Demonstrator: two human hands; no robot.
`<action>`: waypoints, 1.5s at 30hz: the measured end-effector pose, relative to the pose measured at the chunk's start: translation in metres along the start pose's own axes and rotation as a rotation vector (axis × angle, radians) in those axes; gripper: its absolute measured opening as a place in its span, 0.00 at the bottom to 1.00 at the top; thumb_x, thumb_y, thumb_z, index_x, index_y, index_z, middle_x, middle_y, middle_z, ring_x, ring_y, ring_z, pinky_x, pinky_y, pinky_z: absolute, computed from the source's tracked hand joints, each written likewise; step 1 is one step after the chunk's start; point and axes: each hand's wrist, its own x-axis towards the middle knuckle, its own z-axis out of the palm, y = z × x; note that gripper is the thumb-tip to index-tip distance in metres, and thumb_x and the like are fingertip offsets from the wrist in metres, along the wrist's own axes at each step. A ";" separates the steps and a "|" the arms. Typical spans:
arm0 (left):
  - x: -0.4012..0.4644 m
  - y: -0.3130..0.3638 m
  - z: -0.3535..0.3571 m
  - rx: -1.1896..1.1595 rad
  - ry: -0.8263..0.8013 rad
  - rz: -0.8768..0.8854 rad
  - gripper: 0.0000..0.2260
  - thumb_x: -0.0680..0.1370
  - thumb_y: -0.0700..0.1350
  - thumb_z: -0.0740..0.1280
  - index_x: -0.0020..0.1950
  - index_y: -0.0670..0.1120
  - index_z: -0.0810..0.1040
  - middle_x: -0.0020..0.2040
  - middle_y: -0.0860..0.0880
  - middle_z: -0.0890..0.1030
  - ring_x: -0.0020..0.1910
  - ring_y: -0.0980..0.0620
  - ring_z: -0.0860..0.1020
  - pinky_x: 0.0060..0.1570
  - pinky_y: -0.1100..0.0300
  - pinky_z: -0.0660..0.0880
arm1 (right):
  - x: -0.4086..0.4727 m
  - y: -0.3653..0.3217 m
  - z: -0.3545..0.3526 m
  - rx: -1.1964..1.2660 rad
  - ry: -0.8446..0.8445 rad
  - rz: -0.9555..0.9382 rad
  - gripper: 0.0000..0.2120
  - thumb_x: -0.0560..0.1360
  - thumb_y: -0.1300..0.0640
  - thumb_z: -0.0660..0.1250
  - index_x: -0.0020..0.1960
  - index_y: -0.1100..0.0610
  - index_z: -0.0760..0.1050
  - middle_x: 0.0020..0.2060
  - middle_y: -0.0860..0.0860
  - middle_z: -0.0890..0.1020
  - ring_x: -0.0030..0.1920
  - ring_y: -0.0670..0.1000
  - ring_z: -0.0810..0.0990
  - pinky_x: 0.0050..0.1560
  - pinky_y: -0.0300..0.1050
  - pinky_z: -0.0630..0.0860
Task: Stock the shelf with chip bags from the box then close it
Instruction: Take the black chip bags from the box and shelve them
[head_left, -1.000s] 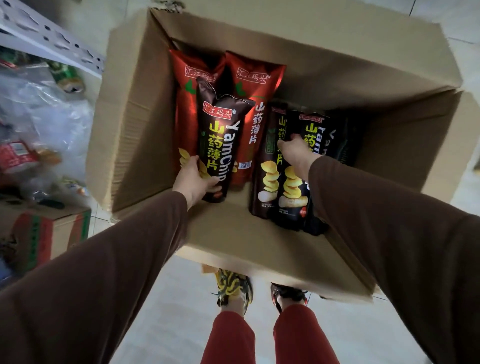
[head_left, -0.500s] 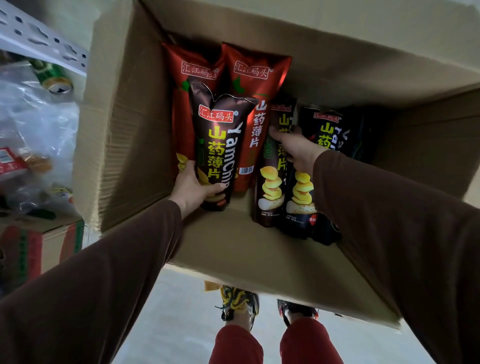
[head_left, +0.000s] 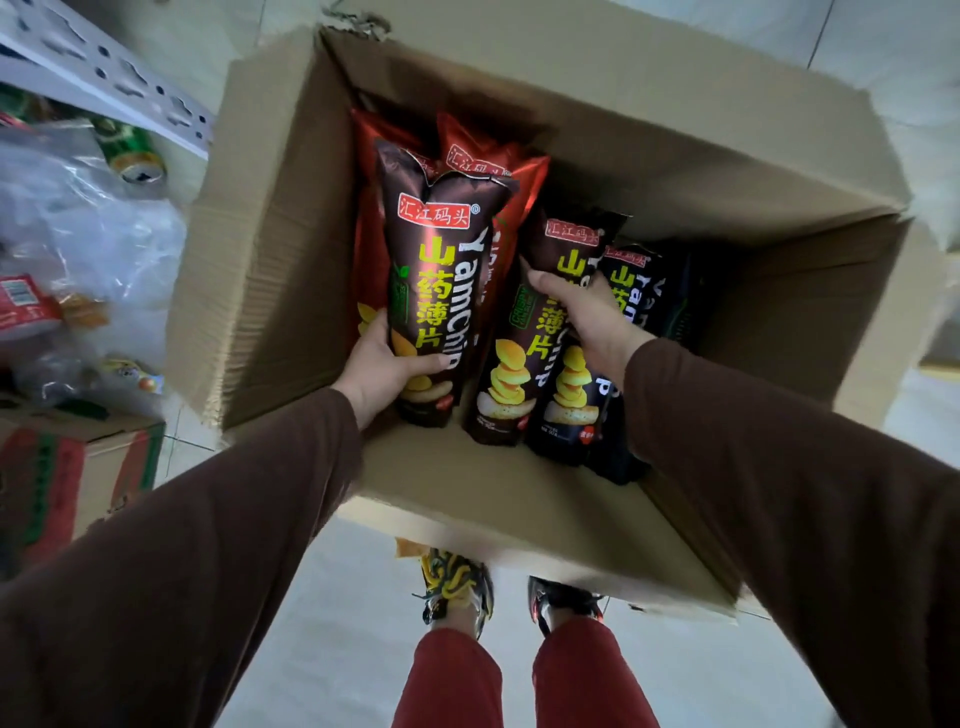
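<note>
Standing on pale floor tiles (head_left: 332, 623), open cardboard box (head_left: 270, 260) beside perforated shelf rail (head_left: 104, 78)

brown chip bag (head_left: 439, 280) reads "YamChip", "山药薄片" (red label "汇江码头")

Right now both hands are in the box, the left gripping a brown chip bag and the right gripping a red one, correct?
Not quite. The head view shows the right hand gripping a brown chip bag, not red. The left hand grips another brown bag inside the box.
</note>
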 end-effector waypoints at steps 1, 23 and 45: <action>-0.009 0.006 0.001 -0.045 -0.006 -0.004 0.32 0.69 0.27 0.76 0.69 0.44 0.70 0.58 0.44 0.82 0.53 0.45 0.84 0.39 0.43 0.84 | -0.011 -0.004 -0.002 0.024 0.005 -0.011 0.29 0.69 0.54 0.81 0.65 0.53 0.72 0.53 0.52 0.87 0.51 0.52 0.87 0.54 0.52 0.83; -0.447 0.182 -0.116 -0.210 0.368 0.400 0.35 0.64 0.47 0.83 0.67 0.52 0.72 0.61 0.54 0.83 0.61 0.53 0.81 0.65 0.47 0.76 | -0.466 -0.316 0.130 -0.413 -0.398 -0.587 0.28 0.71 0.56 0.80 0.66 0.53 0.71 0.50 0.44 0.85 0.46 0.39 0.85 0.46 0.34 0.78; -0.879 0.118 -0.299 -0.527 0.927 0.784 0.25 0.73 0.35 0.76 0.66 0.44 0.70 0.56 0.45 0.82 0.47 0.55 0.85 0.37 0.59 0.82 | -0.919 -0.329 0.382 -0.598 -0.937 -1.182 0.29 0.69 0.43 0.79 0.65 0.48 0.72 0.56 0.42 0.84 0.53 0.39 0.84 0.54 0.39 0.77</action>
